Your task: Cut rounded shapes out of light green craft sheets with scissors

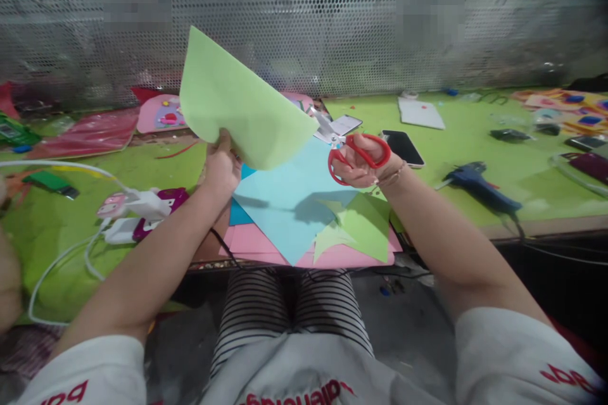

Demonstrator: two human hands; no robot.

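Head view: my left hand (221, 168) fingers pinch the green paper sheet (237, 107), held tilted above the surface (475, 139). My right hand (363, 164) fingers grip the red scissors (337, 139), blades just beside its right corner, over a blue sheet (289, 202).

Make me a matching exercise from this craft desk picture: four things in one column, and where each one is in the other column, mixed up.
Things:
1. large green paper sheet
2. red-handled scissors
3. blue glue gun
4. black phone

Places:
A. lying near the front edge of the green table, right of the right arm
B. held up by the left hand
C. gripped in the right hand
D. flat on the table just beyond the right hand

Pairs: 1-B, 2-C, 3-A, 4-D.
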